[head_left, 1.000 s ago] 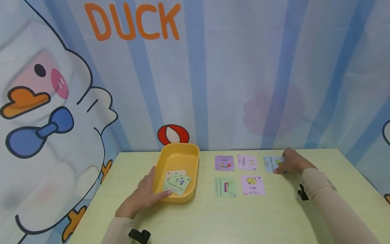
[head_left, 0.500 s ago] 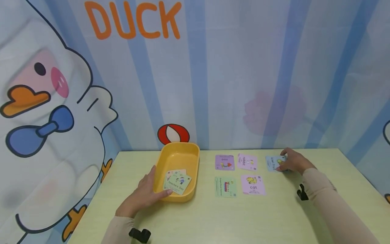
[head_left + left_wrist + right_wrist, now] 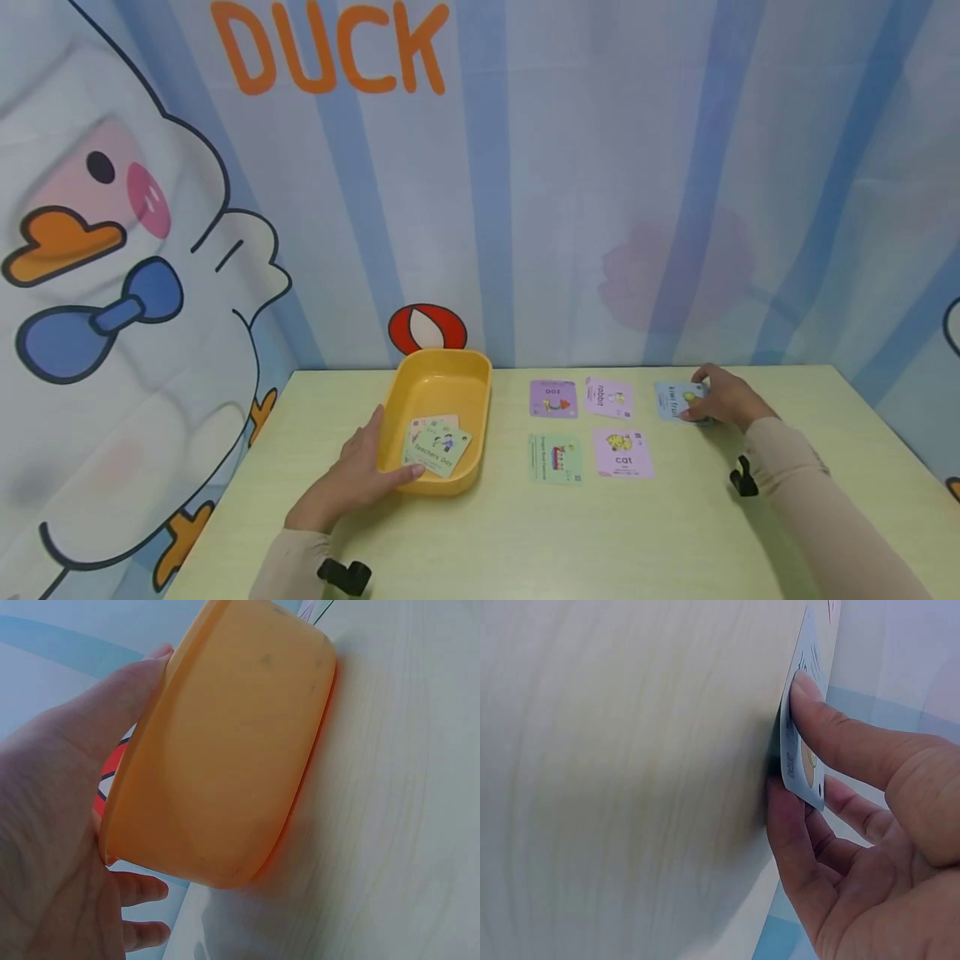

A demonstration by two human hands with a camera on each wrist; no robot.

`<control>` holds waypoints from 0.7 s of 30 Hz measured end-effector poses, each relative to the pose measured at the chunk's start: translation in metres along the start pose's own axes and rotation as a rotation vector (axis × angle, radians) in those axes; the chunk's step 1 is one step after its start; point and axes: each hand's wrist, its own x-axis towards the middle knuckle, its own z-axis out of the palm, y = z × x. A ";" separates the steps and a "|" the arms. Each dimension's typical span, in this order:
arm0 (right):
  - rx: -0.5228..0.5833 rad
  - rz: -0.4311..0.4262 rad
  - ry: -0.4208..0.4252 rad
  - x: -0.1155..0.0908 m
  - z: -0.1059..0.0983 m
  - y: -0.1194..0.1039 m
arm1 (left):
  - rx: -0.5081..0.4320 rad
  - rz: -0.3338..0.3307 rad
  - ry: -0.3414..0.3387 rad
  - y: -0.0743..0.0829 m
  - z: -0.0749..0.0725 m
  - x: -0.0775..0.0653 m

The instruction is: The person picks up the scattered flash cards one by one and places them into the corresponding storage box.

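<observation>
Left hand (image 3: 64, 802) grips orange tub (image 3: 225, 742) at rim; pale wood-grain tabletop (image 3: 405, 795) beneath.

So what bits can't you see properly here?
Right end of the kiwi card: head view, behind the right hand; right wrist view shows it slanted.
Pink card in the tray: head view, mostly under Teachers' Day card.
Small print on the cat card: head view, too small.
Left side of the duck: head view, cut off by picture edge.

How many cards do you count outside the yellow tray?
5: zoo card and rabbit card in the far row, green boat card and cat card nearer, kiwi fruit card pinched in the right hand. Any beneath these would be hidden.
</observation>
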 end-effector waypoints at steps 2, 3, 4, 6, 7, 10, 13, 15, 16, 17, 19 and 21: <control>-0.003 -0.003 0.006 0.000 0.000 0.000 | 0.000 -0.001 0.001 0.000 0.000 0.000; -0.002 -0.004 0.008 -0.001 0.000 0.000 | -0.001 -0.001 0.003 0.000 0.000 0.001; -0.001 -0.007 0.010 -0.001 0.000 0.000 | -0.002 0.001 0.005 -0.001 0.001 0.001; 0.003 -0.010 0.013 0.000 0.001 0.001 | -0.001 0.003 0.007 -0.001 0.001 0.002; 0.005 -0.010 0.016 0.000 0.001 0.001 | -0.001 0.005 0.007 -0.002 0.001 0.002; 0.015 -0.005 0.025 0.001 0.002 0.003 | 0.001 0.013 0.006 -0.003 0.001 0.002; 0.023 -0.005 0.040 0.001 0.003 0.005 | 0.000 0.013 0.004 -0.003 0.001 0.002; 0.027 -0.007 0.051 0.001 0.003 0.005 | -0.002 0.012 0.006 -0.003 0.001 0.002; 0.032 -0.007 0.054 0.001 0.003 0.005 | -0.003 0.014 0.008 -0.003 0.001 0.003; 0.038 -0.007 0.056 0.002 0.003 0.006 | -0.003 0.012 0.008 -0.003 0.001 0.003; 0.053 -0.002 0.055 0.002 0.003 0.006 | -0.002 0.013 0.011 -0.003 0.001 0.003; 0.070 0.004 0.049 0.001 0.003 0.006 | -0.001 0.014 0.010 -0.003 0.001 0.003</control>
